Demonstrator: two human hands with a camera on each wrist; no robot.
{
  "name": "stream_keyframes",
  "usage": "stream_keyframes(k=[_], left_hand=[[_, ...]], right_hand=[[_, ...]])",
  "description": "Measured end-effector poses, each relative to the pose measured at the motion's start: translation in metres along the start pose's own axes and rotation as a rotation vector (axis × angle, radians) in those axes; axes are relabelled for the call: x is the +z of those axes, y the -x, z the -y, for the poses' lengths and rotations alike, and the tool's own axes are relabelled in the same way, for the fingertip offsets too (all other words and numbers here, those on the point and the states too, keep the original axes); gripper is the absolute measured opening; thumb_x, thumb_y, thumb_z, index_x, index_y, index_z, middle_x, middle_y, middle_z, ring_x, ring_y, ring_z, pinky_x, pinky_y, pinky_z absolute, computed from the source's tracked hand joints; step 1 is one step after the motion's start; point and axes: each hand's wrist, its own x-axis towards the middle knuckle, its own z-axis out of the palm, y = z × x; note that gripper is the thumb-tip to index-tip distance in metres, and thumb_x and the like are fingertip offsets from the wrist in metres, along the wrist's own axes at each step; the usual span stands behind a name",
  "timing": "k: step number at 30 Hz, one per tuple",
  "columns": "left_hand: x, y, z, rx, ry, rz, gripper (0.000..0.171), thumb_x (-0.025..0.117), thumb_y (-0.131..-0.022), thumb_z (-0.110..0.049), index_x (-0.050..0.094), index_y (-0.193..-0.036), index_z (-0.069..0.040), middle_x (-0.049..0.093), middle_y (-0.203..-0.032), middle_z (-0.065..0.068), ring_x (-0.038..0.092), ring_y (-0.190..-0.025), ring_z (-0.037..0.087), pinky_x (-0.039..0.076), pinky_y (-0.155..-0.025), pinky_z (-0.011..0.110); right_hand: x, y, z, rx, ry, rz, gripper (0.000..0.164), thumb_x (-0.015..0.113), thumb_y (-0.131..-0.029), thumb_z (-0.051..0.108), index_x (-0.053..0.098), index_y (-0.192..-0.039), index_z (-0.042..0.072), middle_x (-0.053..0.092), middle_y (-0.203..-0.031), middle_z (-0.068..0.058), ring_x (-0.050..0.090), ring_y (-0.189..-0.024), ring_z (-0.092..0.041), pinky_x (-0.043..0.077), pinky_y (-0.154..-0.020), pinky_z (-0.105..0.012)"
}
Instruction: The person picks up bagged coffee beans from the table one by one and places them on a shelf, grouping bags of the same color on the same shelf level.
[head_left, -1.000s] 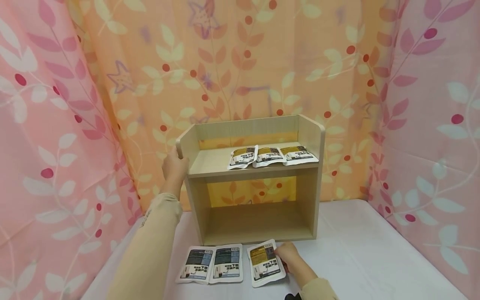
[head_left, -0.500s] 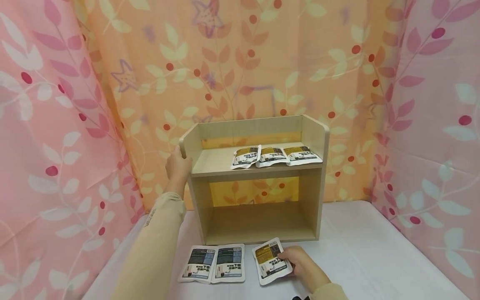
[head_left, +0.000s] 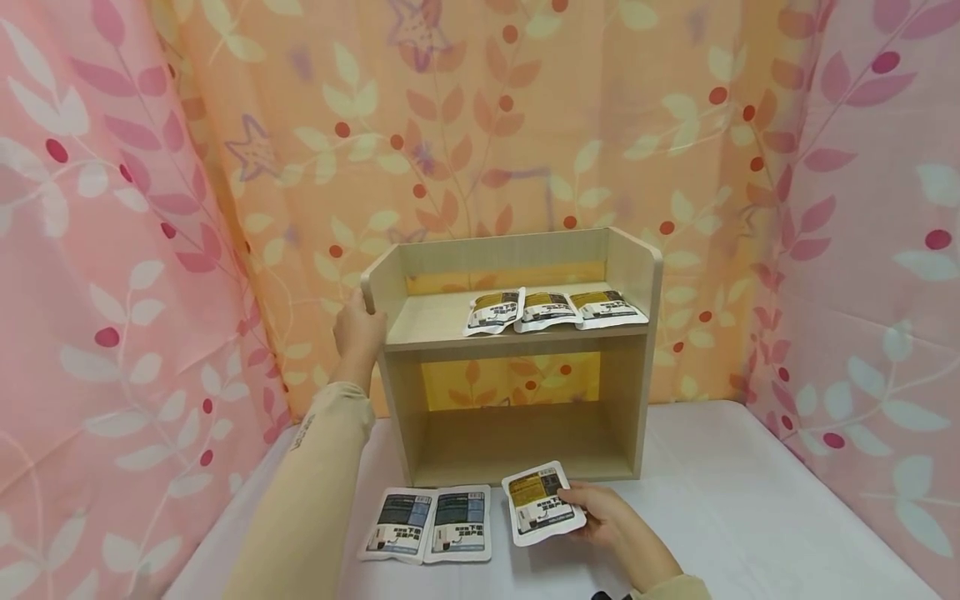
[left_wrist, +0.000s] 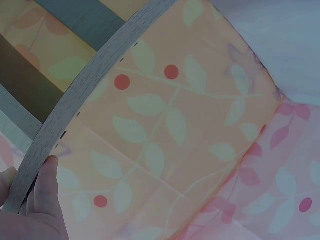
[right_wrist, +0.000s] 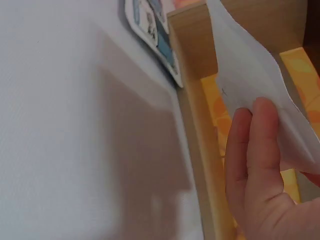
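My right hand (head_left: 611, 521) pinches a flat packet (head_left: 542, 504) with a yellow-and-black label by its right edge, thumb on the front. In the right wrist view the white back of this packet (right_wrist: 260, 75) shows, with two fingers flat behind it and a shadow on the table below. At the upper left of the wooden shelf (head_left: 517, 340), my left hand (head_left: 358, 333) grips the side panel's front edge. The left wrist view has the thumb and fingers on either side of that panel (left_wrist: 75, 95). Three yellow-labelled packets (head_left: 551, 310) lie side by side on the upper board.
Two packets with dark blue labels, a left one (head_left: 397, 525) and a right one (head_left: 459, 525), lie edge to edge on the white table (head_left: 720, 500) before the shelf. Patterned curtains (head_left: 480, 117) hang behind and at both sides.
My right hand has lifted the yellow-labelled packet off the table, raising it and shifting it slightly right and toward the shelf. My left hand stays on the side panel.
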Motion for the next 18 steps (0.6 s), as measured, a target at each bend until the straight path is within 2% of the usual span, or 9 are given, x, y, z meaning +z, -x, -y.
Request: stream_keyframes(k=[6, 13, 18], left_hand=[[0.001, 0.0, -0.001, 0.011, 0.005, -0.004, 0.04, 0.051, -0.092, -0.007, 0.051, -0.132, -0.003, 0.057, -0.131, 0.021, 0.05, -0.122, 0.041, 0.036, -0.102, 0.052], [0.001, 0.001, 0.0, -0.007, 0.008, 0.013, 0.04, 0.051, -0.093, -0.007, 0.05, -0.133, -0.005, 0.057, -0.132, 0.02, 0.049, -0.123, 0.041, 0.037, -0.102, 0.052], [0.001, 0.001, 0.001, -0.011, 0.003, 0.011, 0.041, 0.05, -0.092, -0.007, 0.05, -0.133, -0.004, 0.057, -0.131, 0.021, 0.05, -0.122, 0.042, 0.037, -0.101, 0.052]], right_hand=[[0.002, 0.007, 0.012, -0.037, -0.007, 0.05, 0.051, 0.048, -0.097, 0.002, 0.027, -0.136, -0.022, 0.07, -0.09, -0.008, 0.069, -0.082, -0.02, 0.056, -0.075, -0.037], [0.009, 0.018, 0.028, -0.065, -0.03, 0.029, 0.056, 0.051, -0.096, 0.003, 0.024, -0.14, -0.019, 0.07, -0.09, -0.006, 0.069, -0.082, -0.019, 0.057, -0.074, -0.038], [0.015, 0.023, 0.04, -0.077, -0.058, 0.053, 0.058, 0.048, -0.098, 0.004, 0.018, -0.143, -0.018, 0.07, -0.091, -0.005, 0.069, -0.082, -0.018, 0.057, -0.074, -0.036]])
